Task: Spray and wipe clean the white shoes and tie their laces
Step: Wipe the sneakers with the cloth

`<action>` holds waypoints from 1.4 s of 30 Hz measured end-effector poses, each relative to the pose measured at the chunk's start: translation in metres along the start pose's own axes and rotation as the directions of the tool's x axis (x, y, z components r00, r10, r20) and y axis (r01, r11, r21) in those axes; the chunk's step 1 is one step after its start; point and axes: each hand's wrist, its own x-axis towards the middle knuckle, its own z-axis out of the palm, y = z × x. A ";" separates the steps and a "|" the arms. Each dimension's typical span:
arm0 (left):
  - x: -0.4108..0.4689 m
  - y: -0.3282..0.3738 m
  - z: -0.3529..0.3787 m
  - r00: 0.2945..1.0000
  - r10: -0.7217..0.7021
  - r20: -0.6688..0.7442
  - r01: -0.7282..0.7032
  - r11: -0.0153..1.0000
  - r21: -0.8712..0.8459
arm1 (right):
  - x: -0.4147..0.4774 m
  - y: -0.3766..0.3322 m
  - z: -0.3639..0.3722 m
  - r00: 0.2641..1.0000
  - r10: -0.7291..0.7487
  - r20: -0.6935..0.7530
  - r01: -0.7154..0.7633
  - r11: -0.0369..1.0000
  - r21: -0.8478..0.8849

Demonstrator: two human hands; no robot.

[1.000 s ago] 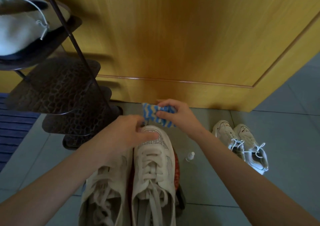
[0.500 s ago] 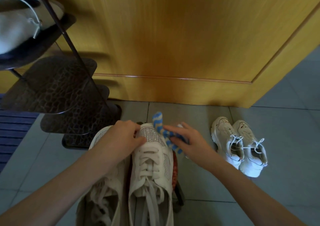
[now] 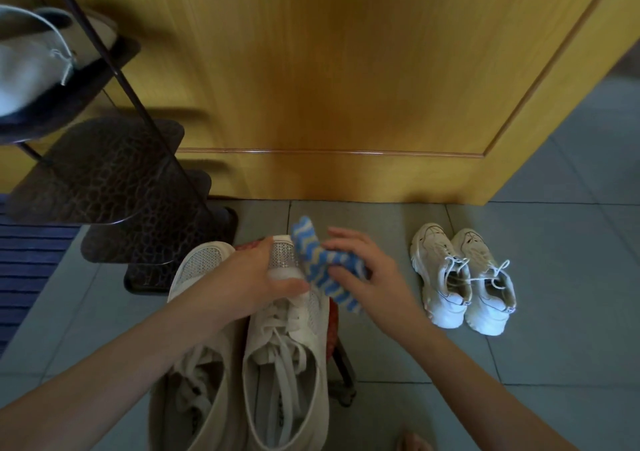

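Gripping the toe of the white shoe (image 3: 287, 340), the left hand (image 3: 252, 277) has its fingers curled round it. Just right of those fingers, the right hand (image 3: 370, 274) pinches a blue striped cloth (image 3: 322, 263) touching that toe. A second white pair (image 3: 436, 260) stands well apart, further right.

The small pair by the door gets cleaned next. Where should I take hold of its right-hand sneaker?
Probably the heel collar. The right-hand sneaker stands upright, toe toward the door, heel nearest you, mouth open upward. Reach from above on the near side, fingers inside the opening, thumb behind the heel.
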 end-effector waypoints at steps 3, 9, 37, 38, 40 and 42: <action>-0.002 0.001 0.002 1.000 0.024 -0.005 -0.024 0.997 -0.071 | -0.008 0.005 0.028 0.991 -0.109 0.075 0.122 0.971 -0.206; 0.000 0.001 0.005 1.000 0.010 -0.008 -0.009 0.994 0.108 | -0.045 0.021 0.032 0.984 -0.175 0.026 0.176 0.948 -0.267; 0.000 0.010 0.010 0.992 -0.103 0.076 0.093 0.987 0.133 | -0.081 0.010 0.002 0.966 0.235 0.103 -0.225 0.969 -0.097; -0.002 0.011 0.011 0.992 -0.101 0.071 0.092 0.988 0.120 | -0.072 0.008 -0.006 0.963 0.268 0.017 -0.268 0.963 -0.003; -0.006 0.011 0.014 0.995 -0.092 0.045 0.088 0.993 0.083 | -0.050 0.002 -0.013 0.942 0.322 -0.095 -0.308 0.941 0.139; -0.009 0.008 0.020 0.996 -0.083 0.033 0.082 0.996 0.034 | -0.029 -0.007 -0.007 0.938 0.341 -0.061 -0.334 0.936 0.109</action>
